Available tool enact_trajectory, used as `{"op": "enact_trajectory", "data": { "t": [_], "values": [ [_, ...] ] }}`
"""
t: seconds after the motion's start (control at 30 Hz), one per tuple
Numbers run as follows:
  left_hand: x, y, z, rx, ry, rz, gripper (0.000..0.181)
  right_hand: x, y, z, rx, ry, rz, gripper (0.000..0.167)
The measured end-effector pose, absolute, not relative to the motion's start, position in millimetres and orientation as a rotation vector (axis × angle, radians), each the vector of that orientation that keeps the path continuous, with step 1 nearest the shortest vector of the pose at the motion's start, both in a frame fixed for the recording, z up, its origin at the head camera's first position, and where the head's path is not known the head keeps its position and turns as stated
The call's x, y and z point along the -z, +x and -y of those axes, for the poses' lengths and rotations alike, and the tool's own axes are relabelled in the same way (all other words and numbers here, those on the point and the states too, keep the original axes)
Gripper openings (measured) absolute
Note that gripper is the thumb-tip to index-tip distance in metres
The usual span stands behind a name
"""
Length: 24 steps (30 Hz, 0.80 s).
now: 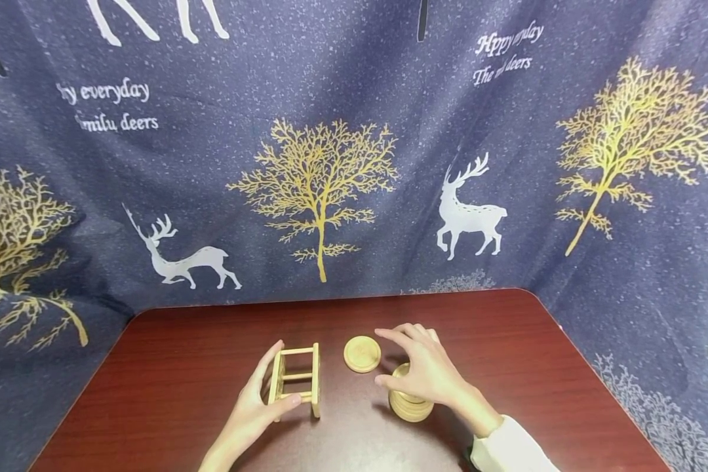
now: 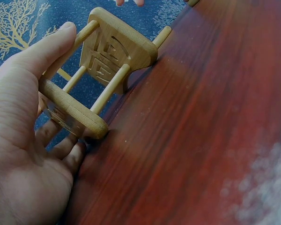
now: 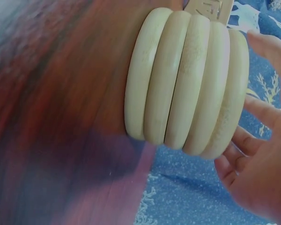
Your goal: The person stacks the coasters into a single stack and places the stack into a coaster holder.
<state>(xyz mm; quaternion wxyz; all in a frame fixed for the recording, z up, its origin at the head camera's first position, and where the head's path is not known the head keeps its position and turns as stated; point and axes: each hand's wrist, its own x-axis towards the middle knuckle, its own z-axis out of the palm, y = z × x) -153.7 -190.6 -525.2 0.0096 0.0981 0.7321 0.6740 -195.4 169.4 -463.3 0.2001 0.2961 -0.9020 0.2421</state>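
Note:
My left hand (image 1: pixel 252 401) grips a small wooden coaster rack (image 1: pixel 316 380) by its left side, the thumb lying over a front rod. In the left wrist view the rack's end panel (image 2: pixel 124 40) shows carved marks, and round rods join the two panels. My right hand (image 1: pixel 429 368) hovers over a stack of round wooden coasters (image 1: pixel 412 412), thumb and fingers spread apart. Several thick coasters (image 3: pixel 192 79) stand one on another in the right wrist view, with the fingers near the top one. A single round coaster (image 1: pixel 362 354) lies flat between the rack and the stack.
The reddish-brown table (image 1: pixel 200 341) has rounded far corners. Behind it hangs a dark blue cloth (image 1: pixel 354 85) printed with white deer and yellow trees, reaching down to the table's far edge.

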Motion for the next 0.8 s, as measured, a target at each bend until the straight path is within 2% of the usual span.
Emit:
{"op": "enact_trajectory", "data": {
  "t": [0.8],
  "values": [
    [521.3,-152.3,190.1,-2.072,0.305,-2.340,0.102,464.6,-209.4,-156.8,-0.718,0.868,2.656,0.086]
  ]
}}
